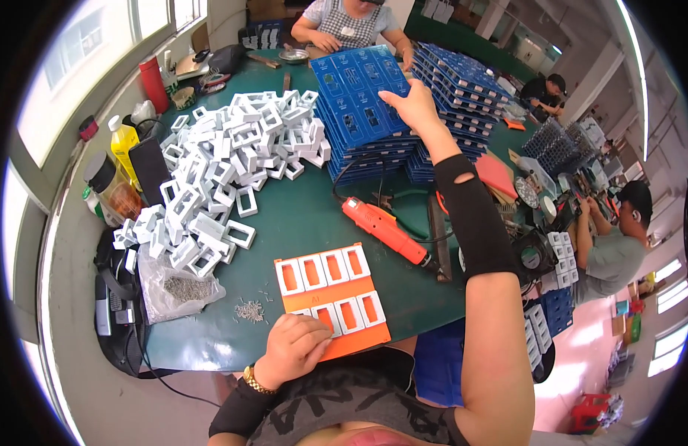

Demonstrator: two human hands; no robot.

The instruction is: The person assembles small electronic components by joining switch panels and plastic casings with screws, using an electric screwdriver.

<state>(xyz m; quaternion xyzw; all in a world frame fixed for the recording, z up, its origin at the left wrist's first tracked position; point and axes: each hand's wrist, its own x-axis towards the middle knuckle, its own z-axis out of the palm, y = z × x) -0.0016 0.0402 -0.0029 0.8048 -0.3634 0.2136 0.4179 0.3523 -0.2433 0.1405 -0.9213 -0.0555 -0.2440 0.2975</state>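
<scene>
Stretched out to the stack at the back, my right hand [417,108] grips the right edge of a blue circuit board panel [351,82], thumb on its face and fingers partly hidden. That panel lies askew over a stack of similar blue panels [370,160]. Near the front edge of the table, my left hand [296,344] is curled over the near left corner of an orange fixture plate [322,299]. Two rows of white rectangular frames [333,267] sit on this plate. My left fingers cover part of the lower row's leftmost frame and touch it.
Loose white frames [240,141] form a big heap at left. Near it lie a bag of screws [177,290] and a small screw pile [249,311]. A red electric screwdriver [381,229] with a cable rests beyond the plate. Another person [351,26] sits opposite.
</scene>
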